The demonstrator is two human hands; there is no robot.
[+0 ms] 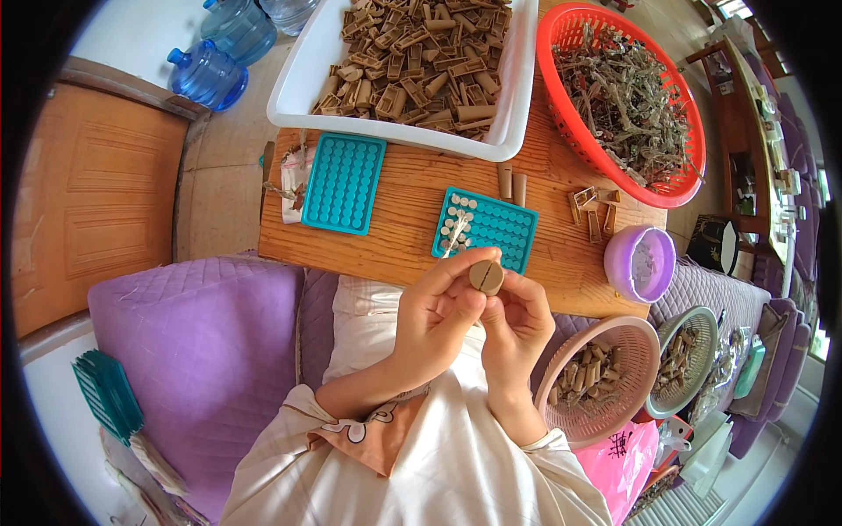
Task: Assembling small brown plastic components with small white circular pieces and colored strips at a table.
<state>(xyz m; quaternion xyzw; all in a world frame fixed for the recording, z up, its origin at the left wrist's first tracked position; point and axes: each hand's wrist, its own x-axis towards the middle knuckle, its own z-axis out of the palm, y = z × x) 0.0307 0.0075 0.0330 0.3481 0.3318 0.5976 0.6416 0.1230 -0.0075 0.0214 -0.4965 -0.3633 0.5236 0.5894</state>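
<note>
Both hands meet in front of me around a small brown plastic cylinder (487, 278), its round end with a slit turned upward. Thumb and fingers of my left hand (436, 317) pinch it from the left. From the other side, my right hand (517, 326) grips it with thumb and fingertips. Pale thin strands (458, 230) show just beyond the left fingers; whether they join the cylinder is hidden. Behind the hands lies a teal tray (504, 230) of round pockets, with several small white discs (454, 210) at its left end.
A second teal tray (344, 184) lies left on the wooden table (399, 215). At the back stand a white bin (403, 136) of brown parts and a red basket (561, 96) of tangled pieces. A purple bowl (619, 263) and pink basket (647, 351) are at right.
</note>
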